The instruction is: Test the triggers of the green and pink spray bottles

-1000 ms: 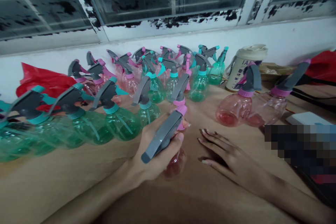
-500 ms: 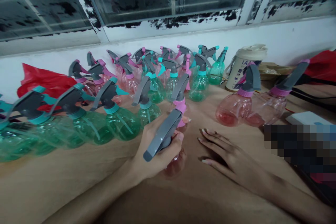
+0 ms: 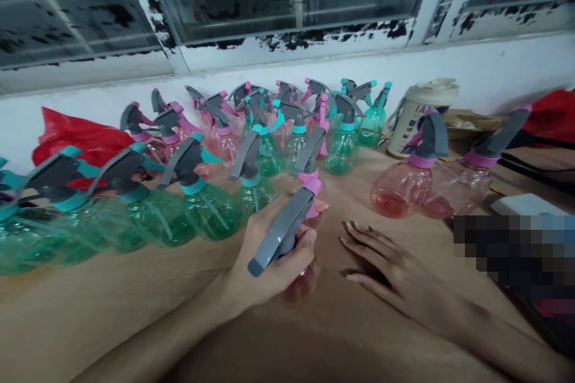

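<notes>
Near edge of the worktop (image 3: 135, 305): a broad bare brown strip runs under both forearms, the widest free room in view, narrowing to a lane between the two bottle groups farther back. Left hand (image 3: 265, 263), near the middle: fingers and thumb clenched round the neck of the pink spray bottle (image 3: 300, 280), just below its grey trigger head (image 3: 281, 230). The bottle is translucent pink with a rounded body; its grey lever slants down toward the near left and its pink nozzle points away. The base is low against the worktop, though whether it rests there cannot be told. Right hand (image 3: 386, 269), just beside the bottle on its right and apart from it: flat, palm down, fingers spread on the surface, grasping nothing. Left side: a row of green spray bottles (image 3: 209, 209) with teal collars reaches toward the left edge, standing close together. Right side: two pink bottles (image 3: 399, 188) stand touching, with a white box (image 3: 525, 203) near the right edge. Far edge, against the white wall (image 3: 494, 72): a dense cluster of mixed bottles (image 3: 291, 125), a white lidded cup (image 3: 417, 116) to its right, and a red bag (image 3: 76, 137) at the far left corner.
</notes>
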Demonstrator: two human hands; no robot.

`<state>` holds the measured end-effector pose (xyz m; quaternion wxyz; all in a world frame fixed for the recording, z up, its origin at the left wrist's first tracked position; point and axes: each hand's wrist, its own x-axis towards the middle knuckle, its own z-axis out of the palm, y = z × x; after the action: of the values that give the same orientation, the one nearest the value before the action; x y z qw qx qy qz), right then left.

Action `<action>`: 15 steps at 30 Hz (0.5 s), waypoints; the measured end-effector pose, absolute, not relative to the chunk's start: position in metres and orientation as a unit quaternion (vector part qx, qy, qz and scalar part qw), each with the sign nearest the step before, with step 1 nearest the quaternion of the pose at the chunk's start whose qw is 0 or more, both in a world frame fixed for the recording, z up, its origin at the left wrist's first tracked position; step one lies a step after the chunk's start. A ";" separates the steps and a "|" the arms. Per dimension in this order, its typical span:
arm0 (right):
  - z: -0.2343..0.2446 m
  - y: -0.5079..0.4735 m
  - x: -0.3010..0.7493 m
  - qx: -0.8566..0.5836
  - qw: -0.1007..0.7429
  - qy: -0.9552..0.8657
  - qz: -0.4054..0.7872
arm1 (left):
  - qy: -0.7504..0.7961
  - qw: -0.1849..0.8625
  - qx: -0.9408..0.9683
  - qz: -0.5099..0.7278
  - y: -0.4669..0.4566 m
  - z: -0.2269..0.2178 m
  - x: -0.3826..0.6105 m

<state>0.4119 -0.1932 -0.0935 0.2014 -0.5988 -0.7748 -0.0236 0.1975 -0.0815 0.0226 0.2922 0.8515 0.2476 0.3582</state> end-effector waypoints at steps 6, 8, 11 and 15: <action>-0.092 -0.193 0.411 -0.596 0.165 -0.784 -0.051 | 0.240 0.283 0.856 0.359 -0.079 0.020 0.197; -0.092 -0.193 0.412 -0.596 0.158 -0.785 -0.055 | 0.241 0.282 0.856 0.359 -0.078 0.020 0.196; -0.092 -0.193 0.412 -0.597 0.158 -0.785 -0.055 | 0.231 0.310 0.853 0.351 -0.080 0.022 0.195; -0.092 -0.192 0.412 -0.592 0.161 -0.788 -0.056 | 0.253 0.328 0.844 0.341 -0.081 0.023 0.195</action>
<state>0.4116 -0.1925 -0.0919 0.1609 -0.5919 -0.7878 -0.0559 0.1949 -0.0808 0.0228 0.3280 0.8437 0.2532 0.3412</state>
